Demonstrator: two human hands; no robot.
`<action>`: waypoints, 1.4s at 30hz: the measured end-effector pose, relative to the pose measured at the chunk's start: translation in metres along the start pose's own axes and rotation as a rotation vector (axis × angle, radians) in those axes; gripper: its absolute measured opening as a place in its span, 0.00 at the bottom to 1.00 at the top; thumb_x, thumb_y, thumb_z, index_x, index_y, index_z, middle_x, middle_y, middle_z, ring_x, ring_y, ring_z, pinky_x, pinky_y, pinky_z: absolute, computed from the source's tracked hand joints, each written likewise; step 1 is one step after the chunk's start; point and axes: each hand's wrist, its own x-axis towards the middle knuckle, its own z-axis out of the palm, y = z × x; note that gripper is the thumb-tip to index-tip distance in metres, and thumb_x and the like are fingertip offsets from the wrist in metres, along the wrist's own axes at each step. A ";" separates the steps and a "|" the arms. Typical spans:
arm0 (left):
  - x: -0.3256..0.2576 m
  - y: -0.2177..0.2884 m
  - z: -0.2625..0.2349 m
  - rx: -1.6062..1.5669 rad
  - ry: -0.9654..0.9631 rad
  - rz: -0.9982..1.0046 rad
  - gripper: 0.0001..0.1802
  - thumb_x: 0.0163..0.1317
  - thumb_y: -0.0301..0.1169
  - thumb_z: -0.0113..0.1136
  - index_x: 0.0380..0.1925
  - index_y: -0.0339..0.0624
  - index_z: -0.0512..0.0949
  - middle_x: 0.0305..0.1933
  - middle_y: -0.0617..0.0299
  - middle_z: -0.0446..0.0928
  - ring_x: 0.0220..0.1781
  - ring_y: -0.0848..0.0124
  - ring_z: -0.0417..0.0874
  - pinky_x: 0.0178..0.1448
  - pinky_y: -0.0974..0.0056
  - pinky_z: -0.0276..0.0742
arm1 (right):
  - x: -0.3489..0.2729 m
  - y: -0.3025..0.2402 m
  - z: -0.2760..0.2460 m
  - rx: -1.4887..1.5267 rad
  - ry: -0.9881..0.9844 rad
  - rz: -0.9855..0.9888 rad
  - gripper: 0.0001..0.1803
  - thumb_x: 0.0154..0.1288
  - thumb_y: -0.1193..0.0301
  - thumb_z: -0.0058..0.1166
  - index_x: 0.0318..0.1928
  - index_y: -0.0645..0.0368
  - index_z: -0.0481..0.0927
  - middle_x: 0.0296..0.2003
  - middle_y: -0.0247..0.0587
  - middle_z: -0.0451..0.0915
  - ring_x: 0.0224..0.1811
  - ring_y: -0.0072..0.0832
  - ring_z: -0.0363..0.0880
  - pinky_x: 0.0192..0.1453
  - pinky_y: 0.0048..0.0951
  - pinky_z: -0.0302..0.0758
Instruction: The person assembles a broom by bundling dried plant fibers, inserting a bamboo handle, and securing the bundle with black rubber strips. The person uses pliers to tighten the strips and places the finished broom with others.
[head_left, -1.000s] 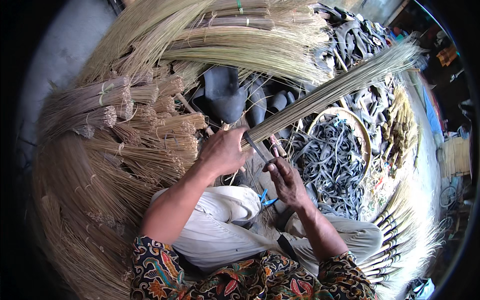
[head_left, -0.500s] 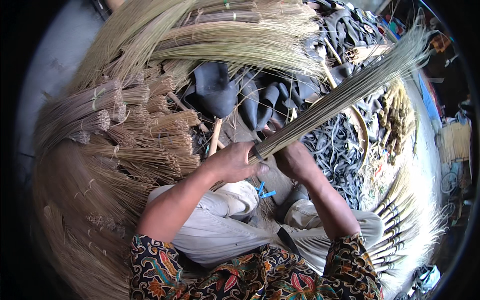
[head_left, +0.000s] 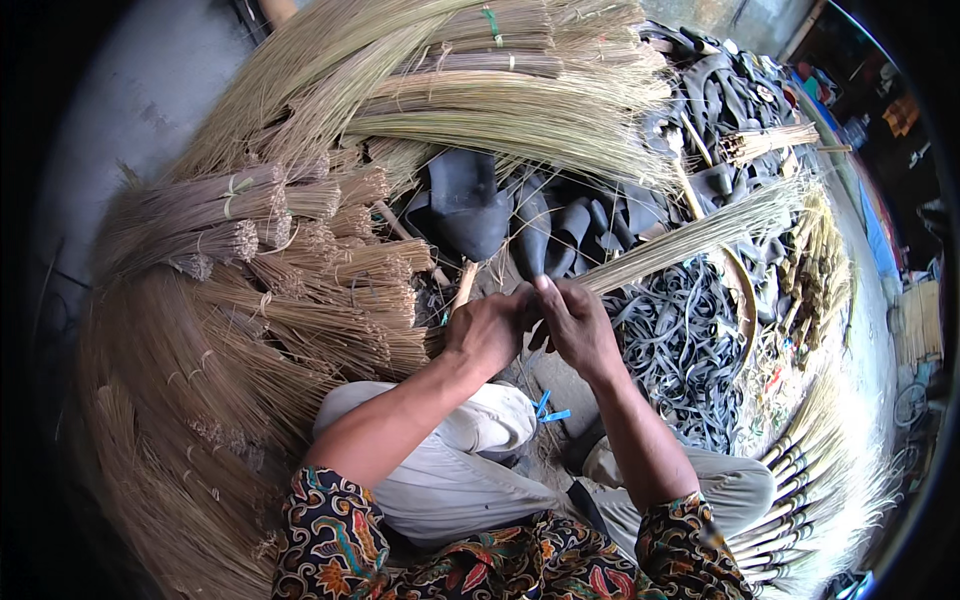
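Observation:
In front of my knees, a bundle of thin grass stalks [head_left: 700, 238] slants from my hands up to the right, its loose ends fanning out. My left hand [head_left: 488, 332] is closed around its lower end. Close against it, my right hand [head_left: 578, 325] is closed too, the thumb and fingers pressed together on the bundle where the two hands meet. The fingers cover that end of the bundle, so any binding there is hidden. Beyond my hands lie curved pieces of black rubber [head_left: 468, 205].
Tied stalk bundles [head_left: 345, 300] are piled at my left, with longer sheaves [head_left: 510, 110] at the back. A heap of black rubber strips [head_left: 680, 350] lies at the right. Nearer are several dark-banded brooms [head_left: 790, 480]. A blue strip [head_left: 548, 410] lies between my legs.
The bundle has tilted flatter, its loose tips dropping lower at the right. My right hand has come up over the bundle, beside my left. The dark band seen earlier is covered.

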 end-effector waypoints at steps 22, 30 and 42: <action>0.007 -0.001 -0.049 -1.030 -0.573 -0.065 0.23 0.63 0.34 0.78 0.53 0.31 0.83 0.44 0.58 0.88 0.48 0.75 0.87 0.53 0.66 0.85 | -0.048 0.025 -0.035 0.265 -0.104 -0.116 0.19 0.84 0.62 0.56 0.62 0.64 0.82 0.54 0.41 0.86 0.55 0.25 0.82 0.67 0.32 0.75; 0.006 0.037 -0.043 -0.524 -0.349 -0.124 0.24 0.62 0.37 0.75 0.53 0.36 0.79 0.34 0.57 0.85 0.30 0.70 0.86 0.40 0.60 0.86 | -0.046 0.019 -0.033 0.261 -0.013 -0.110 0.22 0.83 0.61 0.57 0.65 0.65 0.81 0.52 0.37 0.85 0.52 0.18 0.78 0.60 0.29 0.76; 0.010 0.040 -0.055 -0.744 -0.630 -0.197 0.18 0.61 0.34 0.71 0.49 0.38 0.82 0.35 0.51 0.86 0.37 0.58 0.90 0.44 0.54 0.85 | -0.041 0.011 -0.035 0.390 -0.135 -0.137 0.21 0.81 0.61 0.61 0.62 0.64 0.82 0.53 0.33 0.86 0.54 0.20 0.79 0.63 0.29 0.75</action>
